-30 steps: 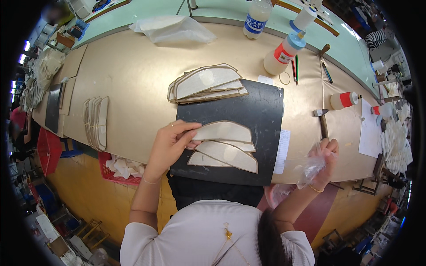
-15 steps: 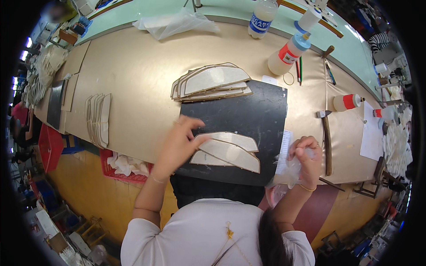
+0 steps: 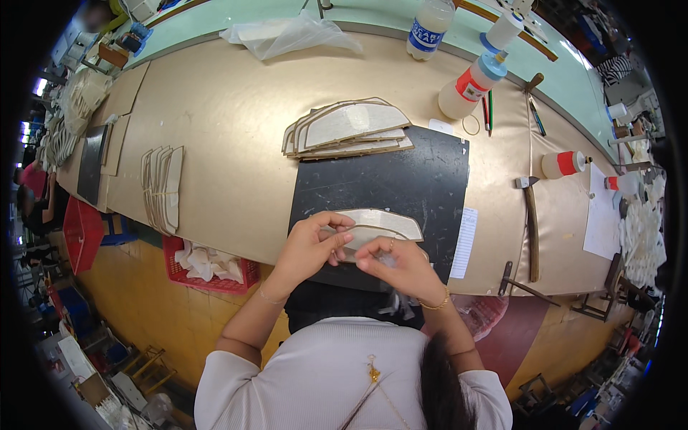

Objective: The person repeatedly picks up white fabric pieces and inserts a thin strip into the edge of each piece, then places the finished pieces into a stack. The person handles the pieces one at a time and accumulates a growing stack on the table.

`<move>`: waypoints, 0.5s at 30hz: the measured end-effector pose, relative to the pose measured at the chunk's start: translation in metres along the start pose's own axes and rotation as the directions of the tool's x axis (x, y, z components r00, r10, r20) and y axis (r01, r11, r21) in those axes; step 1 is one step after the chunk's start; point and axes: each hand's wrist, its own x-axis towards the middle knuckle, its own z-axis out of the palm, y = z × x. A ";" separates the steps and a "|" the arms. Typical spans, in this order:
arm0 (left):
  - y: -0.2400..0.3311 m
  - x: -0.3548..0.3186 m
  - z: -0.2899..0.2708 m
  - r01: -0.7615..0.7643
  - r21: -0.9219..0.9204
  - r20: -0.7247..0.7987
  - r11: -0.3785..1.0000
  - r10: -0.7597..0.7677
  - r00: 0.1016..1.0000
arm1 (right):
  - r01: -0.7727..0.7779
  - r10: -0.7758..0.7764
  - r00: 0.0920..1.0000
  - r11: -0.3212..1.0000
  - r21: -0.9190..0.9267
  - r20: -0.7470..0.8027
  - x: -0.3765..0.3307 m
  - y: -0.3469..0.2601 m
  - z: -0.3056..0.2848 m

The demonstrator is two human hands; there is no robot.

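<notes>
Two pale half-moon panels [image 3: 380, 221] with brown edges lie overlapping on the black board [image 3: 373, 179], partly covered by my hands. Over their left part is my left hand [image 3: 313, 246], its thumb and fingers brought together; whether anything small is between them is hidden. My right hand [image 3: 405, 269] is beside it, fingers curled, with clear plastic film [image 3: 398, 304] hanging beneath from its grip. At the board's far edge sits a stack of similar panels [image 3: 351, 125].
Another panel bundle [image 3: 163, 190] lies left. A red basket [image 3: 208, 281] of pale pieces stands below the table edge. On the right are a glue bottle [image 3: 473, 86], a hammer [image 3: 530, 222], a printed sheet [image 3: 464, 244] and a smaller bottle [image 3: 564, 165]. Plastic wrap [image 3: 290, 36] lies at the back.
My right hand has come left from the table's right side to the panels, carrying the clear plastic. My left hand has moved slightly right and down, and its fingers have closed together.
</notes>
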 end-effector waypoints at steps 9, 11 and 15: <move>-0.004 -0.019 0.008 -0.195 0.194 0.018 0.962 0.195 0.981 | -0.065 0.119 0.988 0.896 0.440 -0.096 0.014 0.022 0.020; -0.007 -0.019 0.004 -0.231 0.303 0.054 0.925 0.225 0.973 | -0.078 0.140 0.985 0.882 0.465 -0.100 0.013 0.018 0.022; -0.003 -0.021 0.004 -0.289 0.395 0.085 0.872 0.278 0.957 | -0.056 0.128 0.985 0.874 0.483 -0.118 0.012 0.025 0.023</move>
